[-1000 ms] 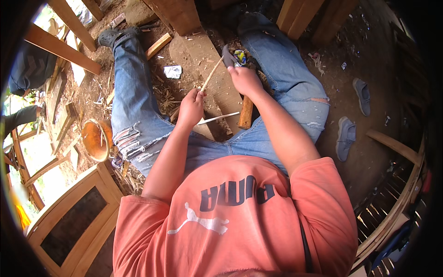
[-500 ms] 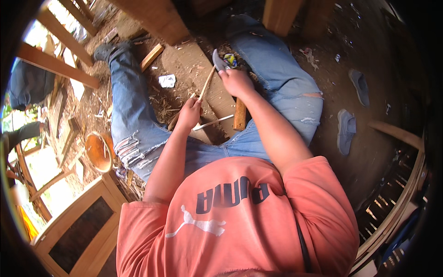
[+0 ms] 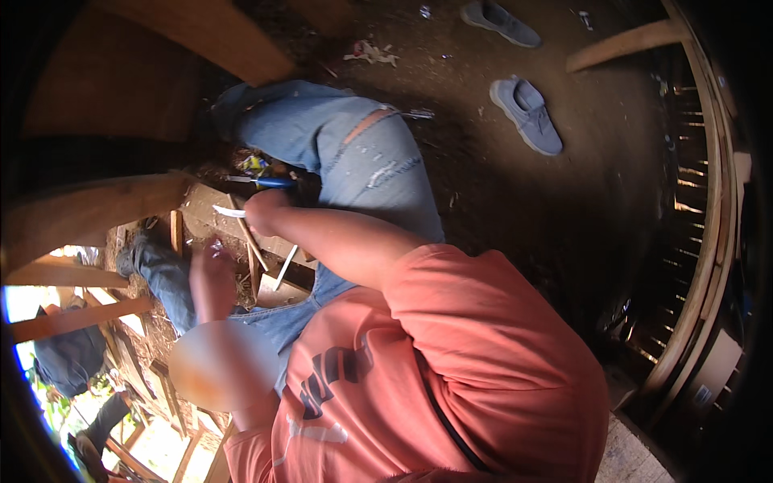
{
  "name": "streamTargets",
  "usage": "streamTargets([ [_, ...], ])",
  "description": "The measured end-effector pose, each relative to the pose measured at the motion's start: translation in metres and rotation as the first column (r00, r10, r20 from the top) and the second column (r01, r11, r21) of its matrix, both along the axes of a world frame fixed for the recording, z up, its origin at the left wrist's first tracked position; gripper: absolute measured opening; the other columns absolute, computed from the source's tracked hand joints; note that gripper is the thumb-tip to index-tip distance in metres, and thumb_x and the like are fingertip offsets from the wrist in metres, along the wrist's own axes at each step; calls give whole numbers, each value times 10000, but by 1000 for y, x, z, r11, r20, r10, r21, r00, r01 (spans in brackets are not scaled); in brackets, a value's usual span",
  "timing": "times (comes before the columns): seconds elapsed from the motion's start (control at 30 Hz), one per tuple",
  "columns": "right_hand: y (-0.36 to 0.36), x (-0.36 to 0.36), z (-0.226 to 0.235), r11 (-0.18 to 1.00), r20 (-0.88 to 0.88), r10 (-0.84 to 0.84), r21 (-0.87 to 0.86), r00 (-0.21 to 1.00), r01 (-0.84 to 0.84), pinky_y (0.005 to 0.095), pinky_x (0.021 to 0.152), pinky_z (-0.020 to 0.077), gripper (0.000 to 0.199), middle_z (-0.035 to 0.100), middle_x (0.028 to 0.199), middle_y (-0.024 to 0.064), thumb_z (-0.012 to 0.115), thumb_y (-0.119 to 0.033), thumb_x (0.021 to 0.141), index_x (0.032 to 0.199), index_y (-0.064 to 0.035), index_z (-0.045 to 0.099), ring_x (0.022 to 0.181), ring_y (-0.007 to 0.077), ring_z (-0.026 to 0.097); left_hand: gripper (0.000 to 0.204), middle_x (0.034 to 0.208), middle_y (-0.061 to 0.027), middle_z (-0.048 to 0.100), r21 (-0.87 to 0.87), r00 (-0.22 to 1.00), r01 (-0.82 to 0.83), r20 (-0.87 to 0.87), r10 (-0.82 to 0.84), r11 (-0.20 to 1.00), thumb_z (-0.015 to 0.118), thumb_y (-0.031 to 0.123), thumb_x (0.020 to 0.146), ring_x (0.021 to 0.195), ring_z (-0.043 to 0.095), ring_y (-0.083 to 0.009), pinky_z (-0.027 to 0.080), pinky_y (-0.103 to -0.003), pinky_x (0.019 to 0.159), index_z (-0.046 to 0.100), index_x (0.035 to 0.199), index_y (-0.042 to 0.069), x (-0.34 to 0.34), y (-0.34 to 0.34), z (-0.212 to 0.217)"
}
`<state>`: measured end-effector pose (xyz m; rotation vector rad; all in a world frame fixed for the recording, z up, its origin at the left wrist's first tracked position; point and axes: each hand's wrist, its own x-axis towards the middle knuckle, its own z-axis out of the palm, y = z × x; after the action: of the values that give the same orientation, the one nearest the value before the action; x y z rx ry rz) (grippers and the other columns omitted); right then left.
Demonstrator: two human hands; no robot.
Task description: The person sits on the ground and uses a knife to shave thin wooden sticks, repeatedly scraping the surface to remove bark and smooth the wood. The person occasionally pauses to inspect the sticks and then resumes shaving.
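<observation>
My right hand [image 3: 267, 211] is closed around a knife, its pale blade [image 3: 229, 211] pointing left across a thin wooden stick [image 3: 248, 233]. The stick lies slantwise over a wooden board [image 3: 208, 203] between my legs. Left of the stick is my left hand [image 3: 214, 256], its fingers smeared by motion; whether it holds anything does not show. A blue-handled tool [image 3: 276, 183] with a narrow blade lies just beyond my right hand, near a yellow and blue wrapper [image 3: 256, 164]. A white stick [image 3: 286, 266] lies nearer to me, beneath my right forearm.
Two grey shoes [image 3: 527, 114] [image 3: 501, 24] stand on the dark floor at right. Wooden beams [image 3: 88, 221] cross the left side, with a dark bag-like bundle [image 3: 68, 346] behind. A slatted wall [image 3: 692, 217] curves along the right. A blurred patch covers part of my left forearm.
My view has swung to the right, shifting the scene leftward. My left hand has come off the thin stick. The blue-handled tool now shows beyond my right hand.
</observation>
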<state>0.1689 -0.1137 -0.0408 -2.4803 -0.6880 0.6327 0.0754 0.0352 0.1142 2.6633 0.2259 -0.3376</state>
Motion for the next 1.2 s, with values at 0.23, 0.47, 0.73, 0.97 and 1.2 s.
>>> streamTargets([
  [0.23,7,-1,12,999,-209,-22,41,978,32,496,782,620,227,792,1016,171,696,-216,884,991,-54,814,935,364,775,384,1362,-161,677,-434,756,444,651,-68,784,587,233,1035,1159,675,-236,507,-404,1076,675,1324,-3,27,-36,253],
  [0.47,-6,13,42,995,-226,-59,60,972,74,478,778,615,208,788,994,204,678,-111,845,981,-30,812,942,363,780,449,1362,-184,663,-594,788,513,613,-65,620,618,278,1005,1177,657,-265,477,-428,1097,654,1344,-15,34,-40,257],
  [0.73,-6,14,37,998,-244,5,64,970,11,501,836,602,301,785,1037,162,671,-327,979,1133,-91,774,959,348,770,534,1362,-211,648,-722,834,450,550,43,525,652,330,971,1197,636,-299,443,-455,1120,630,1367,-28,51,-32,238],
  [0.97,-8,20,42,997,-289,-3,73,957,25,503,895,592,383,778,1128,202,672,-371,972,1119,-36,785,1071,366,754,613,1362,-234,634,-806,852,438,513,101,397,683,375,942,1214,617,-328,413,-478,1140,609,1387,-40,69,-30,232],
  [1.2,0,14,46,999,-286,25,51,958,-11,494,928,582,390,772,1154,189,645,-366,997,1197,-49,753,1088,369,743,694,1362,-257,620,-844,853,450,503,138,292,713,420,912,1231,599,-357,384,-502,1160,588,1407,-51,73,-29,235],
])
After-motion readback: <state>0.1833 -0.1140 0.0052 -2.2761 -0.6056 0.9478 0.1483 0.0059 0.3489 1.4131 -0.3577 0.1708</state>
